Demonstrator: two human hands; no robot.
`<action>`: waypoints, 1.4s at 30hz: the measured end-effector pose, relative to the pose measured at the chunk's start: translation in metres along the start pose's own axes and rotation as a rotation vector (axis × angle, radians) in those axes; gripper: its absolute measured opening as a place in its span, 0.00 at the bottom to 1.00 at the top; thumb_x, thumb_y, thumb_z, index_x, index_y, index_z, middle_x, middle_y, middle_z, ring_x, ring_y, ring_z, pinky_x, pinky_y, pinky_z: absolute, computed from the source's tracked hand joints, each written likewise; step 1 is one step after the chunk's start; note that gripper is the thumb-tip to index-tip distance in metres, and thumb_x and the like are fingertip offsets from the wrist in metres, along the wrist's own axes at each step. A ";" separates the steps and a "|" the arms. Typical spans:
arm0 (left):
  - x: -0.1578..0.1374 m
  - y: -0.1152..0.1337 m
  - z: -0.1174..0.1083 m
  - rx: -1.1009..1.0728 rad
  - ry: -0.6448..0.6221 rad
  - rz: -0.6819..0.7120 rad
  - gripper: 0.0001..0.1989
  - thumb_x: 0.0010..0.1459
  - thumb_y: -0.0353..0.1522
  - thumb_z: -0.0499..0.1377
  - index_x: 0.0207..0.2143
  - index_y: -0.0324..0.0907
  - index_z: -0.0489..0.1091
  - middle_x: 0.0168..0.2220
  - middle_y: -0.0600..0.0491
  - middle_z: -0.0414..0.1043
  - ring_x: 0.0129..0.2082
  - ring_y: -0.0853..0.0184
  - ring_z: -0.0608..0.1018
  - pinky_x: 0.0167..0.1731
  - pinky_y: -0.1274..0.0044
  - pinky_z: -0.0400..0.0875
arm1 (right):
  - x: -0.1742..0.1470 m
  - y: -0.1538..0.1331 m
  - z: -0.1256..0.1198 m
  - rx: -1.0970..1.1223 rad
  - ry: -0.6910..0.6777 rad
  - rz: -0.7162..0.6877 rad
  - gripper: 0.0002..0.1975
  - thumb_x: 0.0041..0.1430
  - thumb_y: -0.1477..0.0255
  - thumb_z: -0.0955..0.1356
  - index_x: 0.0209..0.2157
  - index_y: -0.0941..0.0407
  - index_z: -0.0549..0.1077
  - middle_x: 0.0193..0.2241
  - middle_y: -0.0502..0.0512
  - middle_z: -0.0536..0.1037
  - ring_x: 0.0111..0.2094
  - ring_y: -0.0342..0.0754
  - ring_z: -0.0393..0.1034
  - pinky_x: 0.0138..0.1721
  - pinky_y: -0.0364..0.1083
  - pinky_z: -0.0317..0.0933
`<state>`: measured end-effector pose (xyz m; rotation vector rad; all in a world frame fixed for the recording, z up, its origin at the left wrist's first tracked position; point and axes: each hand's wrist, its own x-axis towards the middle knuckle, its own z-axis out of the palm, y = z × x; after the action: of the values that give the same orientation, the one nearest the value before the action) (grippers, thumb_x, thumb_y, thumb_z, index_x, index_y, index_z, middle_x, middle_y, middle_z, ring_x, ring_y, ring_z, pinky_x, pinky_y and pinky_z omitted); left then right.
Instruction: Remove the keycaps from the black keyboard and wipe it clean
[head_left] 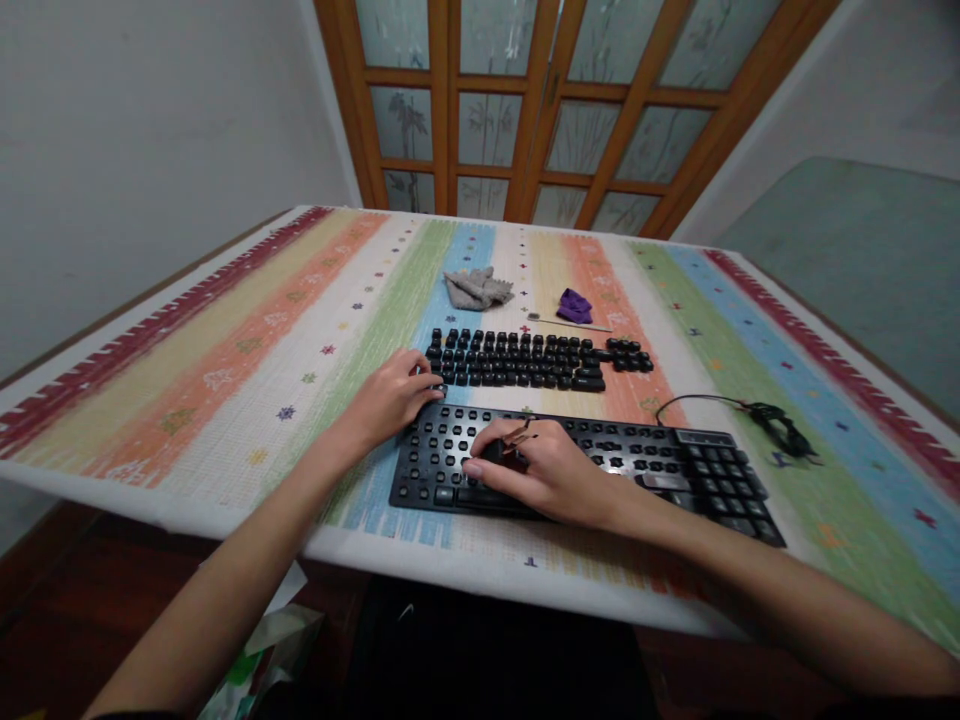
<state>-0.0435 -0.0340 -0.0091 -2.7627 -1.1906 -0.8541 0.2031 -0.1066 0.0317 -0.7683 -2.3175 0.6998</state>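
A black keyboard (pixel 442 450) lies near the table's front edge, its main section stripped to bare key posts. The number pad (pixel 727 480) at its right end still carries its keys. Behind it, loose black keycaps (pixel 517 360) stand in rows. My left hand (pixel 397 395) pinches a keycap (pixel 437 389) at the near left end of these rows. Over the middle of the keyboard, my right hand (pixel 551 470) is closed around a small dark tool with thin wires, apparently a keycap puller (pixel 493 450). My fingers partly hide it.
A crumpled grey cloth (pixel 476 288) and a purple cloth (pixel 574 306) lie beyond the keycaps. In front of the purple one rests a thin stick (pixel 570 323). The coiled cable (pixel 780 430) sits right of the keyboard. A striped tablecloth (pixel 247 370) covers the table.
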 end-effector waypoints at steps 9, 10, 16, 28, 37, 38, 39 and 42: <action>0.008 -0.011 0.006 -0.015 -0.106 -0.002 0.06 0.62 0.31 0.62 0.39 0.42 0.79 0.37 0.49 0.70 0.40 0.62 0.72 0.43 0.69 0.71 | 0.000 0.003 0.014 0.120 -0.102 0.082 0.13 0.66 0.64 0.68 0.38 0.59 0.78 0.31 0.54 0.81 0.27 0.42 0.72 0.31 0.42 0.63; 0.009 -0.011 0.006 -0.018 -0.122 -0.009 0.06 0.61 0.31 0.62 0.38 0.42 0.79 0.37 0.49 0.70 0.40 0.62 0.72 0.43 0.69 0.70 | 0.000 0.003 0.014 0.125 -0.105 0.080 0.13 0.66 0.63 0.68 0.38 0.59 0.78 0.31 0.54 0.81 0.27 0.43 0.72 0.31 0.42 0.63; 0.011 -0.010 0.003 -0.049 -0.160 -0.007 0.06 0.61 0.30 0.61 0.33 0.41 0.78 0.37 0.49 0.69 0.41 0.61 0.71 0.44 0.69 0.69 | 0.000 -0.001 0.018 0.147 -0.087 0.089 0.13 0.66 0.63 0.68 0.36 0.59 0.78 0.30 0.53 0.81 0.26 0.42 0.72 0.30 0.42 0.64; 0.012 -0.012 0.003 -0.085 -0.137 0.025 0.05 0.59 0.29 0.63 0.37 0.36 0.78 0.38 0.45 0.70 0.42 0.59 0.72 0.43 0.66 0.70 | -0.005 -0.002 0.034 0.054 -0.002 -0.104 0.15 0.68 0.62 0.67 0.38 0.61 0.76 0.32 0.57 0.82 0.31 0.45 0.76 0.35 0.43 0.69; 0.011 -0.014 0.004 -0.073 -0.127 0.020 0.05 0.59 0.29 0.63 0.37 0.38 0.79 0.38 0.47 0.69 0.42 0.60 0.72 0.44 0.67 0.71 | -0.004 -0.006 0.040 -0.120 0.025 -0.201 0.16 0.71 0.62 0.63 0.37 0.61 0.73 0.29 0.57 0.79 0.29 0.46 0.74 0.32 0.44 0.67; 0.011 -0.014 0.004 -0.070 -0.124 0.027 0.05 0.59 0.29 0.63 0.37 0.38 0.79 0.38 0.47 0.69 0.42 0.60 0.72 0.44 0.67 0.71 | -0.005 -0.007 0.041 -0.161 0.010 -0.213 0.16 0.71 0.63 0.62 0.36 0.61 0.72 0.27 0.57 0.78 0.28 0.46 0.73 0.31 0.44 0.66; 0.010 -0.015 0.004 -0.075 -0.118 0.033 0.05 0.60 0.29 0.63 0.37 0.38 0.79 0.38 0.48 0.70 0.42 0.61 0.72 0.44 0.67 0.71 | -0.006 -0.009 0.043 -0.202 -0.011 -0.227 0.17 0.71 0.63 0.62 0.35 0.61 0.72 0.26 0.56 0.77 0.27 0.47 0.72 0.30 0.45 0.65; 0.010 -0.016 0.006 -0.109 -0.094 0.041 0.06 0.61 0.31 0.63 0.39 0.40 0.79 0.37 0.49 0.70 0.40 0.62 0.72 0.44 0.68 0.71 | -0.009 -0.012 0.046 -0.269 -0.067 -0.261 0.18 0.73 0.65 0.59 0.34 0.60 0.72 0.25 0.56 0.75 0.26 0.46 0.69 0.28 0.45 0.62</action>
<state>-0.0458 -0.0141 -0.0127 -2.9334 -1.1291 -0.8177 0.1739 -0.1335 0.0043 -0.5467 -2.5451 0.3064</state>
